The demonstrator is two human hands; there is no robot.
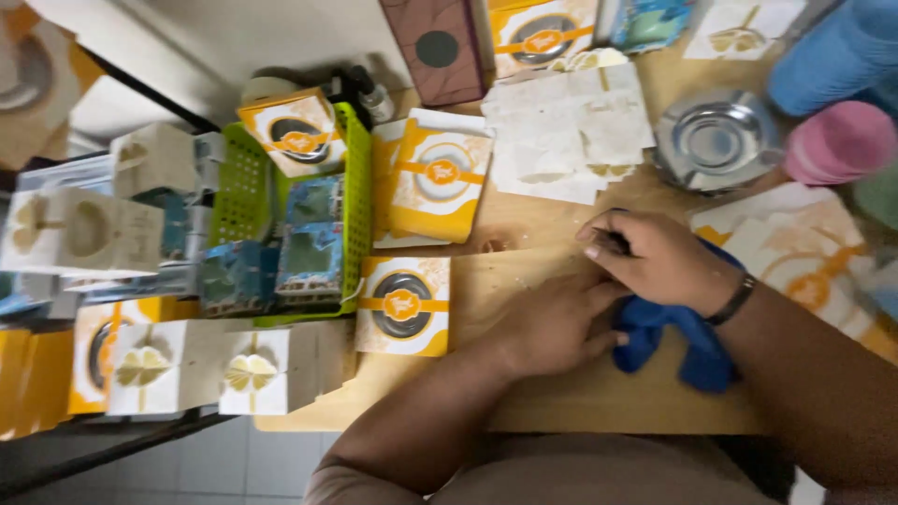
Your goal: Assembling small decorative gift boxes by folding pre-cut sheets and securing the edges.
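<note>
Inside green basket (245, 187), blue boxes (311, 238)

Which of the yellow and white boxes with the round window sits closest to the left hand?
The yellow and white box lying flat on the wooden table, just left of the left hand. The other such boxes sit farther back, by the green basket.

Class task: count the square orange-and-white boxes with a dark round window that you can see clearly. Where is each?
5. One box on the green basket, one right of it, one below, one at top, one far left. Others may be hidden.
</note>
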